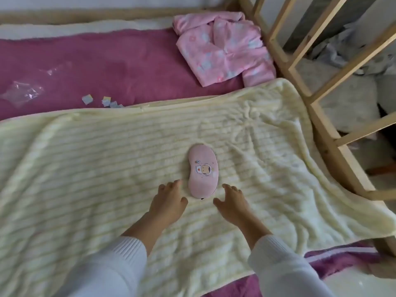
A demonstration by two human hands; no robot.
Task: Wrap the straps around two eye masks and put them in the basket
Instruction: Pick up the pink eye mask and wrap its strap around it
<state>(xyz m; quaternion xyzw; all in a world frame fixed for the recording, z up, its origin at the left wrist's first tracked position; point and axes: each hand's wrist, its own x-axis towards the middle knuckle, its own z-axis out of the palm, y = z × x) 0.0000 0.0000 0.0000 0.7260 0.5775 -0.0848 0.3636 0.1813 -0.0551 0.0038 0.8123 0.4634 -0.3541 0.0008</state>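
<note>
A pink eye mask with a small cartoon print lies flat on the pale yellow blanket, its long axis pointing away from me. A dark bit of strap peeks out under its near end. My left hand rests just left of the mask's near end, fingers apart, holding nothing. On the other side, my right hand sits just right of that end, also spread and empty. Neither hand touches the mask. I see only one mask, and no basket is in view.
Folded pink pyjamas lie at the back right on the magenta bed cover. Small paper squares and clear plastic wrap lie at the back left. A wooden bed frame runs along the right.
</note>
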